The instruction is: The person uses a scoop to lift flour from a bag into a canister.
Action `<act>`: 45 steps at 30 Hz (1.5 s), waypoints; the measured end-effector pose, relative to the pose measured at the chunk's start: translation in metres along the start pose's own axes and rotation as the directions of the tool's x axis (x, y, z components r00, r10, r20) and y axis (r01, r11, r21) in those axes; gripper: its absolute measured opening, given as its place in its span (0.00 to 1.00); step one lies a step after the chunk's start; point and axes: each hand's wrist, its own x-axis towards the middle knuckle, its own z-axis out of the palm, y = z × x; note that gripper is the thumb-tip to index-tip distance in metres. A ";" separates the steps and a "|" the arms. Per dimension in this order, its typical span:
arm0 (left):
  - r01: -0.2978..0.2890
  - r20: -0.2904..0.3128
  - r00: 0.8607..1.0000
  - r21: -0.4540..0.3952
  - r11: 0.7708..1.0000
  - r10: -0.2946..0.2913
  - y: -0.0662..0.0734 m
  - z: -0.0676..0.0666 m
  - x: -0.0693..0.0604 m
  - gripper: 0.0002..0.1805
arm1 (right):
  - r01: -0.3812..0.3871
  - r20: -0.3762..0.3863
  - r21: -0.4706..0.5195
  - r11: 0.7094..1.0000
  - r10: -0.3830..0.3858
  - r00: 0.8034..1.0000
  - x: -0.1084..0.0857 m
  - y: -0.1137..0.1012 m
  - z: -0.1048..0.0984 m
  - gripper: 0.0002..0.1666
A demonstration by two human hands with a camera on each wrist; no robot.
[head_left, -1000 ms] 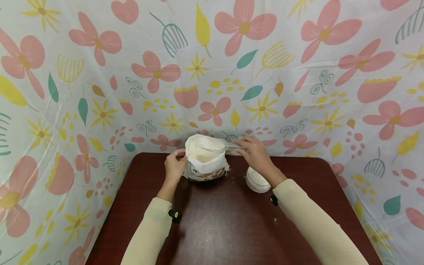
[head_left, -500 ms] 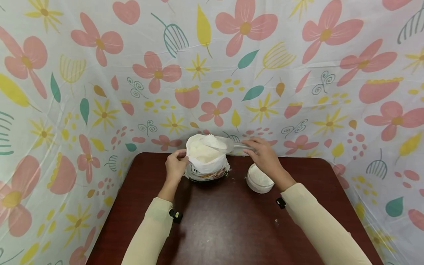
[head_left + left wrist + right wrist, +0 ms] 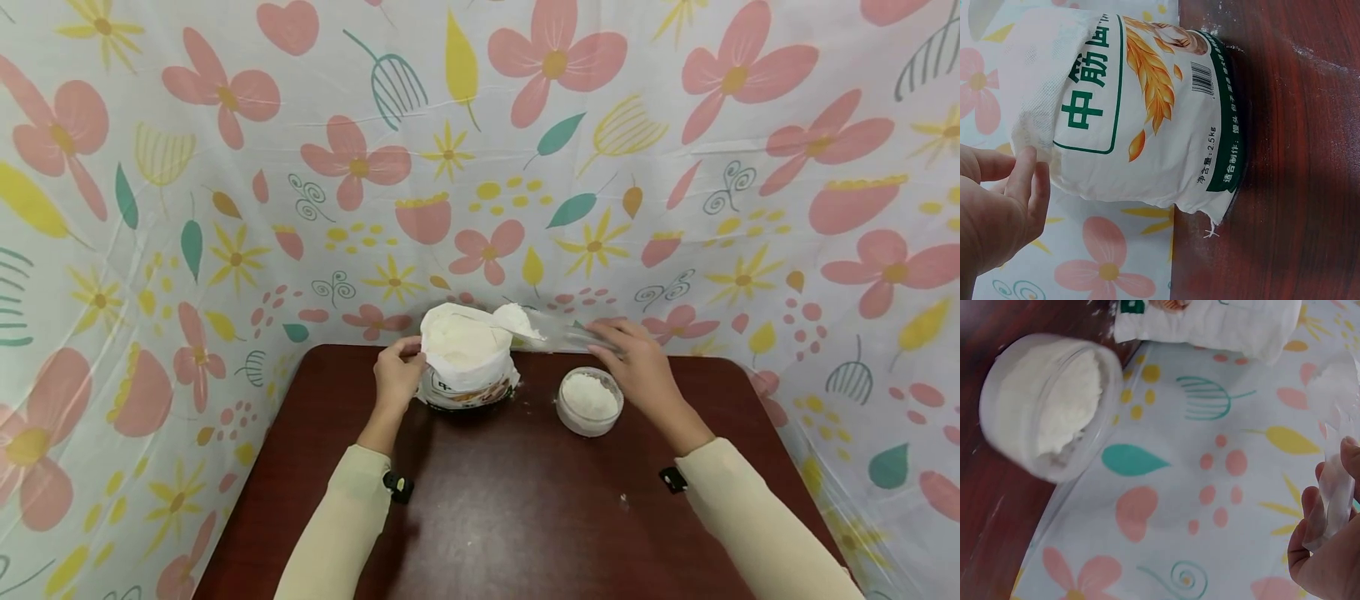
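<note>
A white flour bag [image 3: 471, 377] with a wheat picture stands at the table's back, its folded-down mouth showing pale flour inside. My left hand [image 3: 397, 377] pinches the left side of its rim; in the left wrist view, thumb and fingers meet at the bag's [image 3: 1138, 119] cloth edge. A clear plastic scoop [image 3: 558, 332] is in my right hand [image 3: 643, 367], fingers curled round the handle. White flour heaps on the scoop's end, just beyond the bag's right rim. Below and between them sits a round clear container [image 3: 589, 422] filled with flour.
The dark red-brown table [image 3: 480, 508] carries small flour specks near the bag and container. Directly behind its back edge hangs a flower-patterned white curtain [image 3: 495, 192], which also runs along both sides.
My right hand has moved right, lifting the flour-loaded scoop out of the bag's mouth. More of the round container now shows. My left hand stays at the bag's rim.
</note>
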 end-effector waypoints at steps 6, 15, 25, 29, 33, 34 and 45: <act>-0.006 0.006 1.000 0.010 1.000 0.006 -0.001 0.001 0.000 0.15 | -0.020 -0.070 -0.032 0.999 0.017 0.997 -0.020 0.013 -0.015 0.20; -0.012 0.001 1.000 0.003 1.000 0.012 0.000 0.000 0.000 0.14 | -0.065 -0.103 -0.046 0.997 0.060 0.993 -0.048 0.028 -0.027 0.21; -0.010 0.005 1.000 -0.010 1.000 0.010 -0.001 0.001 0.001 0.14 | -0.087 -0.093 -0.074 0.993 0.080 0.992 -0.068 0.044 -0.039 0.20; -0.017 0.008 1.000 -0.013 1.000 0.017 -0.002 0.001 0.001 0.15 | -0.094 -0.073 -0.106 0.990 0.086 0.994 -0.076 0.050 -0.042 0.19; -0.024 0.006 1.000 -0.014 1.000 0.024 -0.003 0.001 0.002 0.15 | -0.076 -0.062 -0.136 0.988 0.068 0.996 -0.082 0.058 -0.044 0.20; -0.025 0.004 1.000 -0.013 1.000 0.025 -0.003 0.001 0.002 0.15 | -0.066 -0.061 -0.141 0.988 0.058 0.996 -0.082 0.060 -0.045 0.21; -0.027 0.002 1.000 -0.003 1.000 0.027 -0.001 0.001 0.001 0.15 | 0.050 -0.031 -0.239 0.970 -0.059 0.998 -0.089 0.082 -0.053 0.23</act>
